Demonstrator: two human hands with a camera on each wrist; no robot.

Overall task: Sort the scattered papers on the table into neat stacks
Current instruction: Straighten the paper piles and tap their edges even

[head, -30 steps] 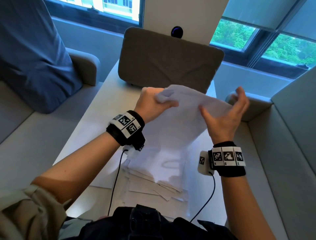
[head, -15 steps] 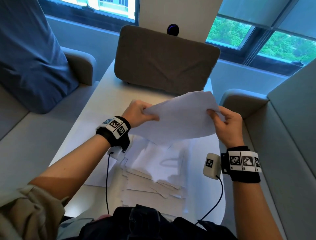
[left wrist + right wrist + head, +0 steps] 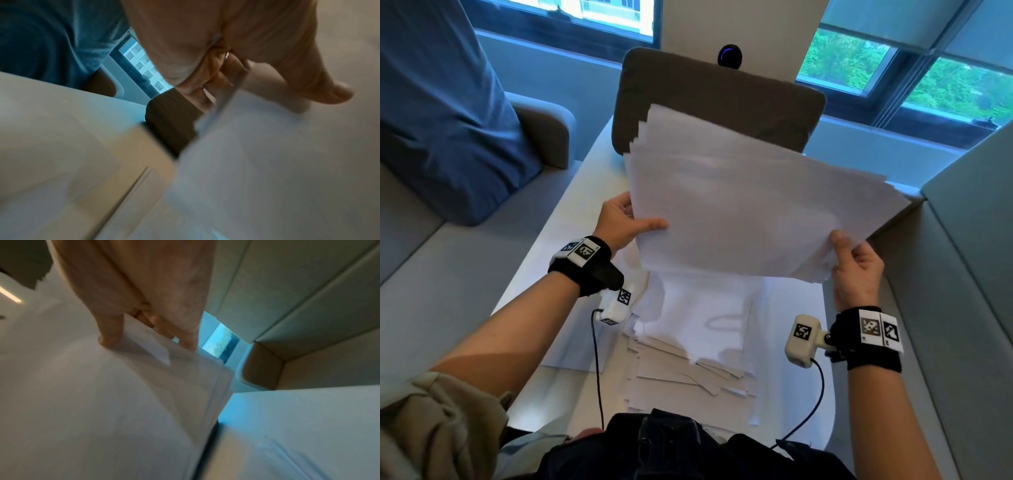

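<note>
A bundle of white sheets (image 3: 750,205) is held up in the air over the white table (image 3: 544,260), fanned and tilted toward the far side. My left hand (image 3: 625,222) pinches its near left edge, thumb on top (image 3: 320,84) and fingers under the paper (image 3: 267,162). My right hand (image 3: 854,263) grips the near right corner, thumb on top (image 3: 111,335) of the bundle (image 3: 102,402). Below, a messy pile of white papers (image 3: 688,370) lies spread on the table near my body.
A brown cushion (image 3: 715,102) stands at the table's far end with a dark round device (image 3: 729,56) above it. A blue cushion (image 3: 441,120) rests on the left grey sofa (image 3: 431,291). A grey sofa back (image 3: 969,274) walls the right side. Cables hang from both wrist cameras.
The bundle was crumpled at the far end, then pulled toward me and lifted. It now spreads flat and higher, with both hands gripping its near edge farther apart.
</note>
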